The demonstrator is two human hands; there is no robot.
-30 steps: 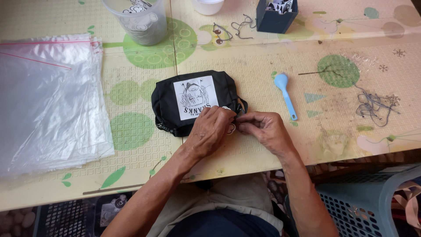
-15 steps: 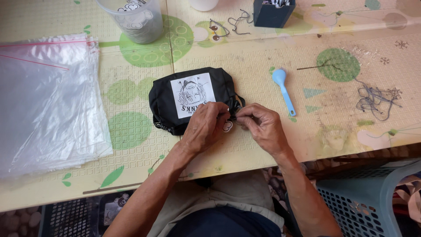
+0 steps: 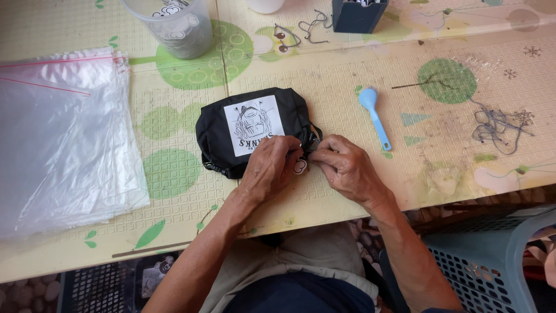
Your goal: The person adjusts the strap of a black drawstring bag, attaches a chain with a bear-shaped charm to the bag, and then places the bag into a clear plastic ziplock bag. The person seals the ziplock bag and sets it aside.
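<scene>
Pinching at the near right corner of a small black zip pouch (image 3: 255, 130), the left hand (image 3: 271, 168) and the right hand (image 3: 346, 171) meet just in front of the person's body, fingertips almost touching one another. The left hand's fingers are curled in tight over the pouch's edge, gripping the fabric and a little round white charm (image 3: 300, 167) that peeks out between the two hands; the right hand's thumb and forefinger are closed on something small at the pouch's zip end, though what exactly lies between them is too small to tell. The pouch lies flat on a pale yellow table mat (image 3: 347, 87) with green dots and leaves, its white printed patch facing up, near the table's front edge. To the left lies a stack of clear plastic bags (image 3: 63, 139) with a red strip along the top. Just right of the pouch rests a light blue plastic spoon (image 3: 373, 116), apart from both hands. Farther right a tangle of thin metal hooks (image 3: 498, 124) is scattered. At the far edge stand a clear plastic cup (image 3: 174, 26) and a dark blue box (image 3: 359, 14), with more wire hooks (image 3: 301, 32) between them. A blue plastic basket (image 3: 492, 261) sits below the table on the right.
</scene>
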